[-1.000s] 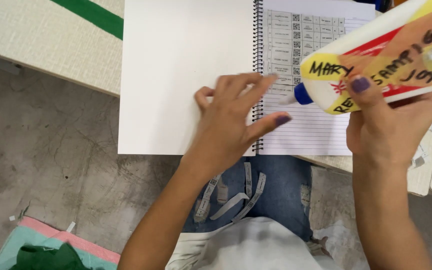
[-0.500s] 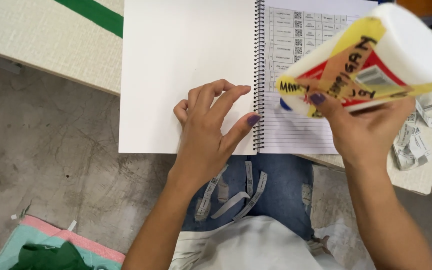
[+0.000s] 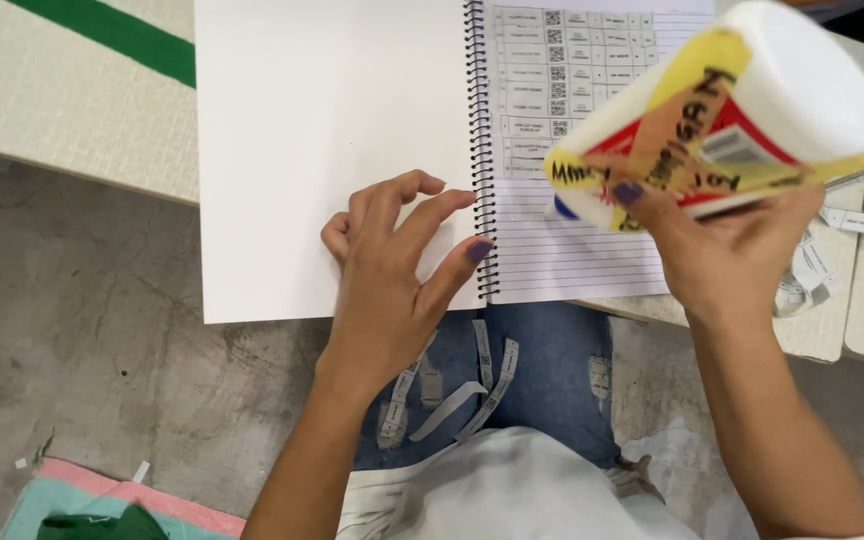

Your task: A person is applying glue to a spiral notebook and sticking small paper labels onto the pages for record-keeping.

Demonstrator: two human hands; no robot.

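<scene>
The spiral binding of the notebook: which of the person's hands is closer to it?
Left. The left hand lies on the blank page with its thumb tip right by the spiral binding. The right hand holds a glue bottle above the lined page, farther off.

Bottle [image 3: 742,120] above notebook [image 3: 352,150] on table [image 3: 52,100]

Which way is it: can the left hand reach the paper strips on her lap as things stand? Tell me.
Probably yes: the left hand rests free on the notebook, and the paper strips lie uncovered just below its wrist.
</scene>
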